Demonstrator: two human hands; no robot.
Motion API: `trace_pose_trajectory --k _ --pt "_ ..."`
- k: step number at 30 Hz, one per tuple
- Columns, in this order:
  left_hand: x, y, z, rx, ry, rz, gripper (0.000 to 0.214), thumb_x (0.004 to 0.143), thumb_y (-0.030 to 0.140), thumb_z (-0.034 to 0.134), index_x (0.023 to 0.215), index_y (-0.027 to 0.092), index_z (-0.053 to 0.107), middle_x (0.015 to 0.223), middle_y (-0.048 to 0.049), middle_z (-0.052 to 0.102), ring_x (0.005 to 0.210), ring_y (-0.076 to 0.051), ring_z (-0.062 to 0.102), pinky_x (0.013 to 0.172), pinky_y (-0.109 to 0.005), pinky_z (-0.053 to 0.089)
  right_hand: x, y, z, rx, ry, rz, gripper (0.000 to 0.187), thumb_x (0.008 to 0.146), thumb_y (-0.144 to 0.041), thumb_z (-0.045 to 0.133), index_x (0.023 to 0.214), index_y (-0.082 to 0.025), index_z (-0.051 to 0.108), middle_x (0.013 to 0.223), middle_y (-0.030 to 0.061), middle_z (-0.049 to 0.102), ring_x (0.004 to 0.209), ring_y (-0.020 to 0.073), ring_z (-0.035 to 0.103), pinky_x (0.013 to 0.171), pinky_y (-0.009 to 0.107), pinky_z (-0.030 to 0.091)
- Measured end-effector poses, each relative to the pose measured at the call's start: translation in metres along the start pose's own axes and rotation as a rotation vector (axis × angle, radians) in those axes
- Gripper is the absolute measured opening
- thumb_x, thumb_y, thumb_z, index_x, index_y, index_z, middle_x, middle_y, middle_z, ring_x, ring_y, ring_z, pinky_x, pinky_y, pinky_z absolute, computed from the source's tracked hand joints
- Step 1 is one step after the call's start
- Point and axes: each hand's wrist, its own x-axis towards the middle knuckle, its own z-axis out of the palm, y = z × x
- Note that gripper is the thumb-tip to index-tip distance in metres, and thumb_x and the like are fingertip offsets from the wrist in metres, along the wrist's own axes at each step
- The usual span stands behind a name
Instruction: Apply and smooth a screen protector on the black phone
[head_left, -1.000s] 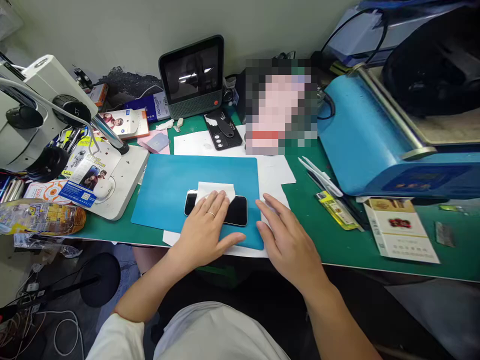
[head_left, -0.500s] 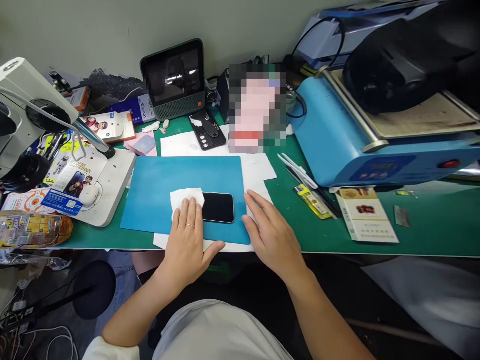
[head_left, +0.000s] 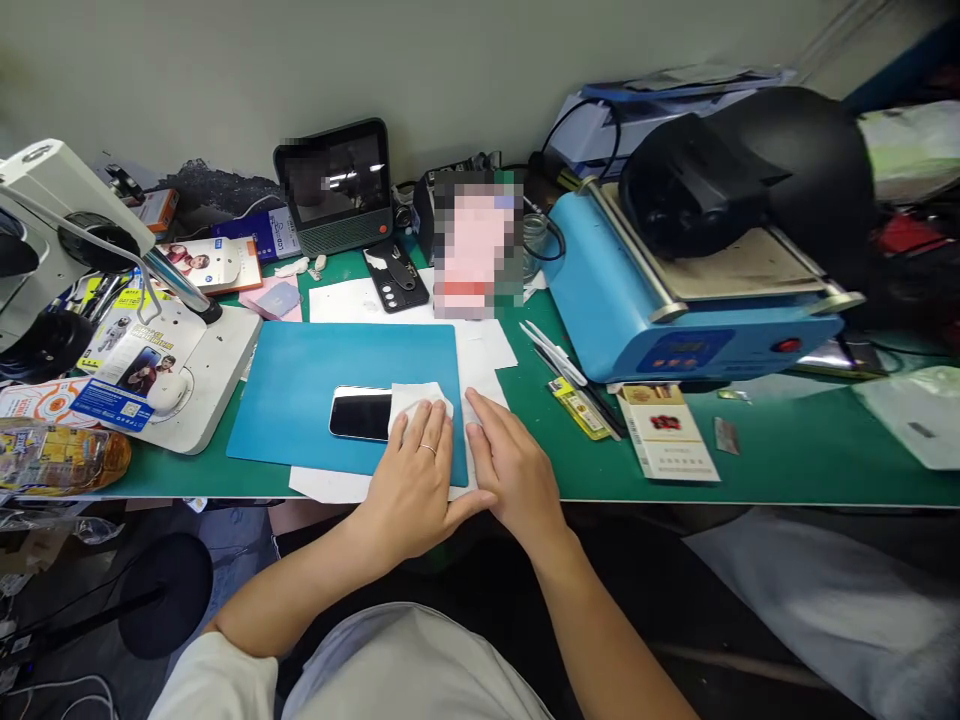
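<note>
A smartphone (head_left: pixel 360 414) with a dark screen lies face up on a blue mat (head_left: pixel 345 350). My left hand (head_left: pixel 412 490), a ring on one finger, rests flat on a folded white wipe (head_left: pixel 420 394). The wipe covers the phone's right end, which is hidden beneath it. Beside the mat's right edge, my right hand (head_left: pixel 517 475) rests with its fingers stretched out and nothing visible in it. The left thumb reaches over to the right hand's near side.
White paper (head_left: pixel 480 345) lies under the mat. To the right are tweezers (head_left: pixel 553 352), a cigarette box (head_left: pixel 667 432) and a blue machine (head_left: pixel 600 300). A microscope stand (head_left: pixel 217 370) is on the left. Behind sit a phone back cover (head_left: pixel 396 278) and a screen device (head_left: pixel 334 190).
My left hand and the wipe have slid from the phone's left end to its right end, closer to my right hand. The camera view has turned slightly to the right.
</note>
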Motion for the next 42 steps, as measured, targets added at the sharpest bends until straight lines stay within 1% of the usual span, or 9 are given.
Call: trace_pose_trajectory --k 7,10,14,21,25,29,32,37,42 --pt "-0.037 -0.055 -0.012 0.03 0.045 -0.203 0.089 0.105 0.069 0.022 0.159 -0.002 0.032 0.167 -0.0255 0.029 0.158 -0.038 0.026 0.125 -0.055 0.033 -0.002 -0.004 -0.001 -0.065 -0.026 -0.05 0.043 0.106 -0.022 0.045 0.145 -0.008 0.057 0.133 0.0206 0.071 0.121 0.0324 0.07 0.098 0.048 0.061" --pt "-0.048 -0.066 -0.012 0.058 0.073 -0.23 0.085 0.107 0.065 0.025 0.161 -0.001 0.027 0.168 -0.0256 0.028 0.159 -0.037 0.023 0.126 -0.056 0.031 -0.002 -0.005 -0.003 -0.077 -0.034 -0.063 0.042 0.106 -0.022 0.046 0.144 -0.008 0.058 0.133 0.0201 0.072 0.122 0.0319 0.069 0.1 0.047 0.061" --pt "-0.044 -0.055 -0.004 0.062 0.096 -0.196 0.09 0.105 0.068 0.026 0.16 -0.003 0.026 0.167 -0.0282 0.027 0.159 -0.039 0.02 0.125 -0.057 0.031 -0.003 -0.006 -0.003 -0.077 -0.047 -0.078 0.043 0.106 -0.022 0.047 0.147 -0.012 0.056 0.135 0.0178 0.071 0.126 0.0299 0.068 0.103 0.046 0.06" --pt "-0.007 -0.018 0.007 0.014 0.09 -0.087 0.099 0.102 0.075 0.025 0.158 -0.005 0.032 0.167 -0.0269 0.029 0.157 -0.04 0.026 0.126 -0.052 0.029 -0.003 -0.004 -0.001 -0.079 -0.036 -0.086 0.044 0.105 -0.02 0.048 0.147 -0.011 0.056 0.135 0.019 0.071 0.126 0.0309 0.068 0.103 0.048 0.059" --pt "-0.01 -0.008 0.009 0.025 0.074 -0.02 0.1 0.1 0.077 0.026 0.157 -0.004 0.035 0.168 -0.0247 0.028 0.158 -0.039 0.024 0.128 -0.05 0.027 -0.005 -0.003 -0.001 -0.074 -0.044 -0.094 0.046 0.105 -0.019 0.047 0.151 -0.013 0.053 0.137 0.0178 0.07 0.128 0.0303 0.067 0.104 0.048 0.059" --pt "-0.03 -0.011 0.006 0.092 0.054 0.034 0.094 0.103 0.072 0.028 0.158 -0.003 0.033 0.169 -0.0235 0.025 0.159 -0.038 0.024 0.128 -0.05 0.027 -0.005 -0.004 -0.003 -0.057 -0.054 -0.075 0.046 0.105 -0.019 0.047 0.151 -0.013 0.053 0.14 0.0178 0.069 0.132 0.0303 0.065 0.107 0.047 0.057" --pt "-0.039 -0.019 0.003 0.08 0.054 0.044 0.085 0.106 0.066 0.029 0.158 0.0 0.035 0.168 -0.022 0.032 0.157 -0.036 0.03 0.127 -0.05 0.03 -0.003 -0.006 -0.004 -0.057 -0.053 -0.074 0.046 0.105 -0.018 0.048 0.151 -0.014 0.052 0.14 0.0173 0.069 0.131 0.0297 0.065 0.106 0.047 0.056" --pt "-0.027 -0.026 -0.003 0.003 0.107 0.003 0.055 0.111 0.043 0.034 0.153 0.01 0.046 0.163 -0.0168 0.045 0.154 -0.033 0.038 0.123 -0.049 0.037 -0.002 -0.006 -0.004 -0.061 -0.05 -0.086 0.046 0.105 -0.021 0.049 0.151 -0.015 0.052 0.139 0.0168 0.069 0.131 0.0299 0.065 0.105 0.047 0.057" --pt "-0.018 -0.032 -0.008 -0.04 0.099 0.028 0.049 0.111 0.037 0.037 0.151 0.013 0.049 0.162 -0.0157 0.045 0.155 -0.031 0.037 0.125 -0.048 0.036 -0.002 -0.006 -0.005 -0.049 -0.077 -0.083 0.048 0.106 -0.026 0.049 0.153 -0.018 0.049 0.141 0.0153 0.068 0.133 0.0297 0.064 0.107 0.047 0.056"
